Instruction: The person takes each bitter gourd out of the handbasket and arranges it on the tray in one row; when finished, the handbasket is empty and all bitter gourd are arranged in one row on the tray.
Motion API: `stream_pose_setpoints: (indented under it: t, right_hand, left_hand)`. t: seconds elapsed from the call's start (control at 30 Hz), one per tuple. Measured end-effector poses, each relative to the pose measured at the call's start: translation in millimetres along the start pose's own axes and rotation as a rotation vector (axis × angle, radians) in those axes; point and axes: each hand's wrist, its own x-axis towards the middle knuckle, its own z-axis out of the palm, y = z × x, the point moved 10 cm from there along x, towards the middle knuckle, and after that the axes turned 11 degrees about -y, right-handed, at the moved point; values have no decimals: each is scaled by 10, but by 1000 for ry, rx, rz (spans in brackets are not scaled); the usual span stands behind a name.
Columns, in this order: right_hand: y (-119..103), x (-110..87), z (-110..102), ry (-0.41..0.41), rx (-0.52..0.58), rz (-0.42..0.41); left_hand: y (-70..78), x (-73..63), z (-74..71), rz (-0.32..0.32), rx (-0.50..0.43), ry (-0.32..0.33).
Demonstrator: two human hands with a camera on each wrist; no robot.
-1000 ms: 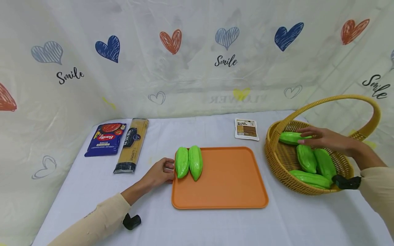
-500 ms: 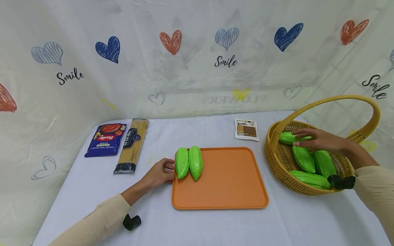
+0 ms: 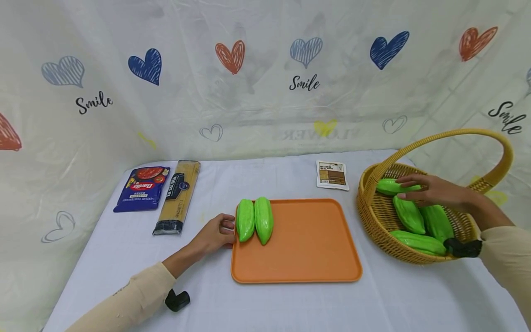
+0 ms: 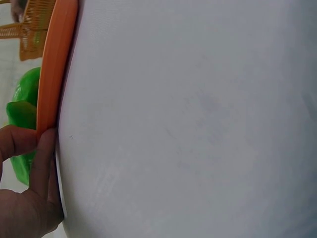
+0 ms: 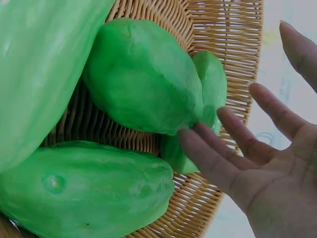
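My left hand (image 3: 215,235) pinches the left rim of an orange tray (image 3: 307,249); the left wrist view has the thumb above the rim (image 4: 52,69) and fingers below. Two green papayas (image 3: 245,220) lie side by side at the tray's left end. On the right, my right hand (image 3: 441,191) hovers in a wicker basket (image 3: 373,228) holding several more papayas (image 3: 408,214). Its fingers (image 5: 213,156) are spread, palm visible, with a fingertip right at the tip of one papaya (image 5: 143,74) in the right wrist view. Nothing is gripped there.
A blue Barilla packet (image 3: 143,189) and a spaghetti pack (image 3: 177,198) lie at the back left. Behind the tray is a small white-and-brown pouch (image 3: 332,174). The basket's tall handle (image 3: 448,132) arches over its opening, behind the right hand.
My right hand has shifted slightly left inside the basket, and the papayas under it have moved a little. The left hand and tray look unmoved.
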Motion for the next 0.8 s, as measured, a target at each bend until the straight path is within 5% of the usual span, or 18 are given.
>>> stream_pose_setpoints:
  t: [0.8]
  right_hand:
    - [161,14,16,-43,-6,69]
  left_hand:
    - [-15,5,-4,-7,-3,14]
